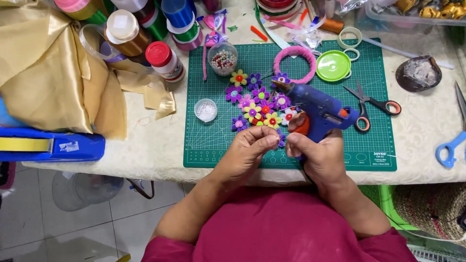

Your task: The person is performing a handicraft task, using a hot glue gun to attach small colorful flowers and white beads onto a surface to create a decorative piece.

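While right hand [318,155] grips plastic glue gun [318,109], left hand [250,148] pinches small flower [280,140].

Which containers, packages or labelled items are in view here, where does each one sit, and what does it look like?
Glue bottle: left of the green cutting mat, white with a red cap and a label.
Bead jar: mat's upper left corner, clear, holding mixed beads.
Small cup: mat's left edge, clear, with white beads.
Lid: mat's upper right, round, bright green.
Blue case: table's left edge, flat, with a yellow strip and pale sticker.
Ribbon spools: top, blue and green.
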